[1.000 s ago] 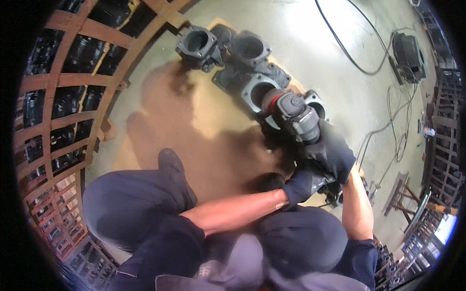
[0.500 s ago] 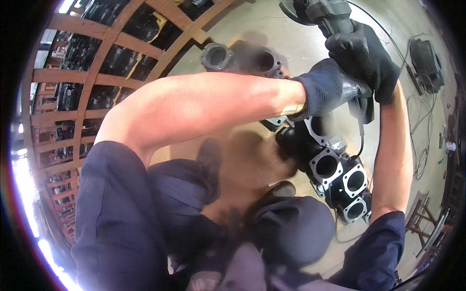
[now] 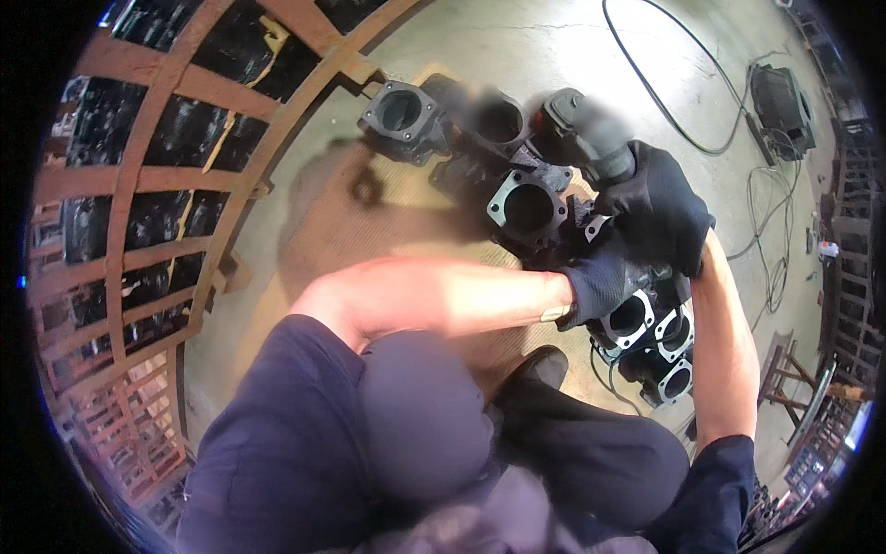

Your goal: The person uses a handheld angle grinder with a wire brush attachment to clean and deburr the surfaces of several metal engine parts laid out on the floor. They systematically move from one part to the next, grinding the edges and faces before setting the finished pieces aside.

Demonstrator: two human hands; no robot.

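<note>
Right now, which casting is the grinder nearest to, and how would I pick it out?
Start at the rusty brown patch of floor. At its right edge black castings cluster; take the square-flanged casting just left of the right hand, its round bore facing up, bright-edged unlike the dark casting farther back.

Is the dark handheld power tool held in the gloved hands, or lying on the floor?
Held: the right hand grips the dark handheld power tool above the castings.
</note>
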